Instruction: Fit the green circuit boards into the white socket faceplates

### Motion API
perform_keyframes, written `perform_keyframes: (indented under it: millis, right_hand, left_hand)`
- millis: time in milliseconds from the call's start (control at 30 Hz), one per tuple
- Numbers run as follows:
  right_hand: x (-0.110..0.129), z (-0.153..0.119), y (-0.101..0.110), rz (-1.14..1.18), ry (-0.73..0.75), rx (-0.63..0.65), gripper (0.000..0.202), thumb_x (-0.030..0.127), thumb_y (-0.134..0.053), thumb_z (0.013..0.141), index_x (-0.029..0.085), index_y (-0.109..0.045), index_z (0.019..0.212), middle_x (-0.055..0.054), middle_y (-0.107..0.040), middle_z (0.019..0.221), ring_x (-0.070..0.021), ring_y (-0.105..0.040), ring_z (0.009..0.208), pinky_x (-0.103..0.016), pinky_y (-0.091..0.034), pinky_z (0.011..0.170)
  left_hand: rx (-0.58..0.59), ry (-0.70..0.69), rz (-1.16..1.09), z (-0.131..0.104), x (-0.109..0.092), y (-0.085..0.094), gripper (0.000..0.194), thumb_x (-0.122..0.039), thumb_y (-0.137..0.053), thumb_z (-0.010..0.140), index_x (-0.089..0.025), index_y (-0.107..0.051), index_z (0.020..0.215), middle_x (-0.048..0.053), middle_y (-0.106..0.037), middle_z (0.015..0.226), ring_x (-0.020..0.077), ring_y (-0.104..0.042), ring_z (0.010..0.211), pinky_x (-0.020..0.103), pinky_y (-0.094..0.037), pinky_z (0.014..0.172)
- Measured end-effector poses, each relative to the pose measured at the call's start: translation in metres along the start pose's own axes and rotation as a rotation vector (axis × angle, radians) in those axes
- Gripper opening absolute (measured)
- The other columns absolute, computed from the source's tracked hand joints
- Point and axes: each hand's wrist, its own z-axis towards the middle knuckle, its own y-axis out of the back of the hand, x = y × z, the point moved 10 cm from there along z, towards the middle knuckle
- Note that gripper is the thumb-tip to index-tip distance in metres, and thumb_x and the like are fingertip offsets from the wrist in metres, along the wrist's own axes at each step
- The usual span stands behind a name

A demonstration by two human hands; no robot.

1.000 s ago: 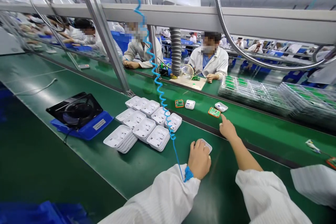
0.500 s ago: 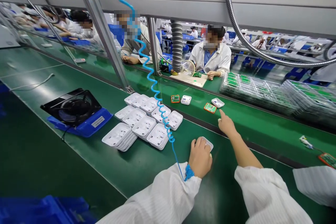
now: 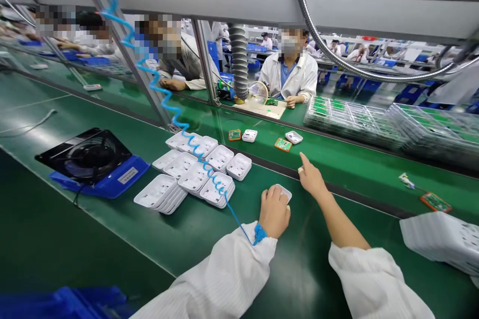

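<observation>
My left hand [image 3: 275, 211] rests on the near green tabletop, its fingers curved over a white plastic housing [image 3: 285, 192] that it mostly covers. A blue band with a coiled cord [image 3: 172, 118] circles that wrist. Over the edge of the green strip beyond, my right hand [image 3: 311, 177] has its index finger stretched out and the others bent, with nothing visible in it. Just past that fingertip lie an orange-edged green circuit board [image 3: 283, 144] and a small white housing [image 3: 294, 137], apart from the finger. Left of them are another board [image 3: 234, 134] and white housing [image 3: 249, 135].
Stacks of white housings [image 3: 155, 191] stand to the left, beside a black fan [image 3: 93, 154] on a blue base. More stacked housings [image 3: 439, 239] are at the right, near a wired board [image 3: 436, 202]. Clear trays [image 3: 348, 117] sit across, beside a co-worker [image 3: 288, 72].
The view has shifted, so most things sit further left and slightly higher, and more of the right-hand stack shows. Both hands keep nearly the same pose.
</observation>
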Motion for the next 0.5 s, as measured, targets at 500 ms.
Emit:
perform_keyframes:
  millis: [500]
  right_hand:
    - [-0.074, -0.063, 0.0, -0.032, -0.027, -0.009, 0.026, 0.023, -0.038, 0.085, 0.02, -0.058, 0.102, -0.004, -0.061, 0.103, -0.0142, -0.056, 0.095, -0.026, -0.041, 0.085]
  left_hand:
    - [-0.018, 0.013, 0.054, 0.009, 0.01, -0.002, 0.015, -0.016, -0.052, 0.078, -0.017, -0.051, 0.093, 0.011, -0.048, 0.117, 0.0269, -0.035, 0.122, 0.044, -0.034, 0.094]
